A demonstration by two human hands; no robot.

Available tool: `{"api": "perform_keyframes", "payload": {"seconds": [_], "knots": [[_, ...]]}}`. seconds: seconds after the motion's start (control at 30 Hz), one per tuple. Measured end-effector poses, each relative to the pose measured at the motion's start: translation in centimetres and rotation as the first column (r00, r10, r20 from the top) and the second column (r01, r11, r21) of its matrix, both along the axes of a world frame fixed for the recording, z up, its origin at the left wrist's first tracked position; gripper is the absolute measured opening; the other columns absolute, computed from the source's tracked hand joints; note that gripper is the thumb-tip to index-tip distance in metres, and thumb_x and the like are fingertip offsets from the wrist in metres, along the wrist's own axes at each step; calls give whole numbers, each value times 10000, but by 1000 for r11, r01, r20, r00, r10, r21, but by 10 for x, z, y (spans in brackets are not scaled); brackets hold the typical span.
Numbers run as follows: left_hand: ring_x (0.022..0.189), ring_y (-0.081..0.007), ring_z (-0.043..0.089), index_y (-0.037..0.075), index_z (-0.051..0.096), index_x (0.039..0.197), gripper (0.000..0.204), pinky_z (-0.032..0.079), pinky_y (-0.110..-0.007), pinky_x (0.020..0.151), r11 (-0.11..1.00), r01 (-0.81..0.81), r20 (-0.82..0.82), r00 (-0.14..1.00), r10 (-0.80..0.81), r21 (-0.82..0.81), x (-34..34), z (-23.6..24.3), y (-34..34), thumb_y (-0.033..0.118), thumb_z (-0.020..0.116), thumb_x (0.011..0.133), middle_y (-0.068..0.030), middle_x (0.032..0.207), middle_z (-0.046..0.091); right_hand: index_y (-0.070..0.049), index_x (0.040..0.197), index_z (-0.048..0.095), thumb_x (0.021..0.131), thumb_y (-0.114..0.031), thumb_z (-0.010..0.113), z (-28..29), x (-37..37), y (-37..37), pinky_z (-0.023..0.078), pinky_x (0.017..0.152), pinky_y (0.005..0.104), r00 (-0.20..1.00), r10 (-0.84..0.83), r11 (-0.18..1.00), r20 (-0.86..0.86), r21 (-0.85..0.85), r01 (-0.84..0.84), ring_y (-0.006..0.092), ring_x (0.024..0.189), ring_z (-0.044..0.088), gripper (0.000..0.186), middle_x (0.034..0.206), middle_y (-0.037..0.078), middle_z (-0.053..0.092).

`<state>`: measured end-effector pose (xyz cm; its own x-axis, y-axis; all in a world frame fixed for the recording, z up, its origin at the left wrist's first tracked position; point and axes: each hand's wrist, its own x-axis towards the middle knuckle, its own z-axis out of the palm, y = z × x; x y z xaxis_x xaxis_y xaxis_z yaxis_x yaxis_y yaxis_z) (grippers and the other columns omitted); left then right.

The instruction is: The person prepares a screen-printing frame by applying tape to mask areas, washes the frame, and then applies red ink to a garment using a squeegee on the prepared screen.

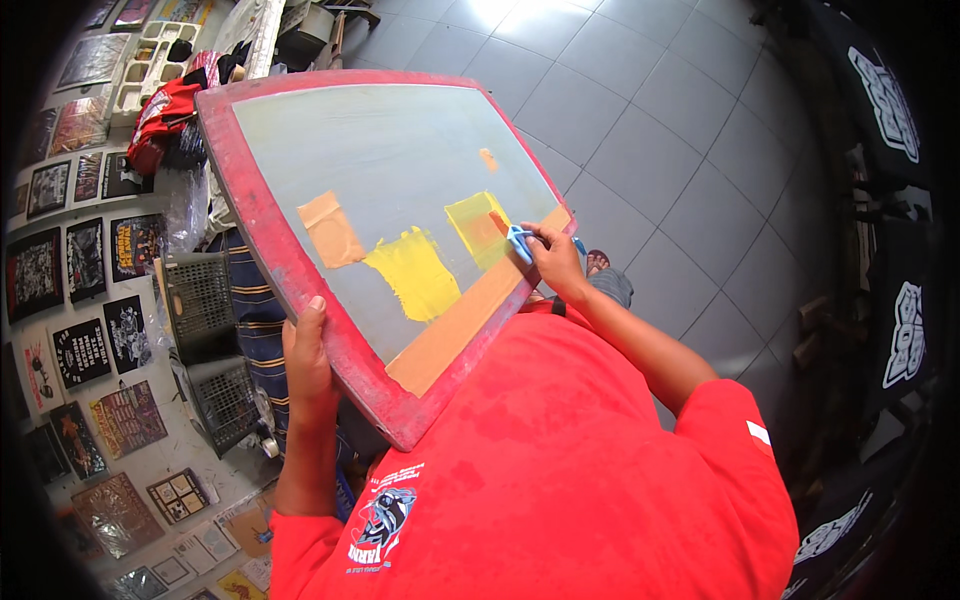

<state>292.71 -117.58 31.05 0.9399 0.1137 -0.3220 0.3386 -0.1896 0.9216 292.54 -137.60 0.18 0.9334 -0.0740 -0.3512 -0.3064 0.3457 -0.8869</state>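
Observation:
A screen-printing frame with a red border [232,130] and pale grey mesh [350,150] is held tilted in front of my red shirt. My left hand [310,350] is shut on its left edge. My right hand [550,255] grips a small light blue tool [519,240] at the mesh, touching a yellow patch [470,220] near an orange streak. A larger yellow smear [415,270], a tan tape piece [330,232], a small orange piece [488,160] and a long tan tape strip [450,325] lie on the mesh.
Grey floor tiles [670,130] stretch beyond the frame. On the left are a wall with several printed pictures [120,420], grey plastic baskets [208,300], striped cloth [265,340], red fabric [160,120] and a white tray [145,60]. Dark printed shirts [890,120] line the right edge.

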Motion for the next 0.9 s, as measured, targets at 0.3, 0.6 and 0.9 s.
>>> {"api": "perform_keyframes", "payload": {"seconds": [0.3, 0.6, 0.9], "knots": [[861, -130, 575, -18, 502, 1105, 308, 459, -272, 759, 1000, 30, 15, 999, -30, -6, 2, 5, -8, 214, 490, 902, -81, 969, 586, 15, 1029, 611, 829, -80, 569, 31, 32, 24, 464, 816, 360, 900, 0, 882, 436, -423, 205, 323, 949, 586, 225, 1029, 161, 622], [852, -118, 563, -17, 515, 1085, 299, 444, -264, 761, 997, 49, 32, 998, -52, 62, 1, 9, -13, 214, 492, 897, -73, 966, 582, -6, 980, 635, 809, -111, 585, 5, 11, -9, 484, 738, 349, 993, 115, 906, 0, -410, -105, 281, 842, 628, 207, 933, 161, 646], [833, -108, 556, -12, 522, 1063, 295, 438, -255, 752, 996, 54, 44, 997, -57, 70, 3, 10, -18, 228, 496, 894, -59, 940, 580, 6, 885, 646, 772, -37, 623, 15, 50, 11, 474, 668, 346, 931, -23, 900, 364, -398, 178, 279, 746, 617, 123, 854, 146, 613]]}}
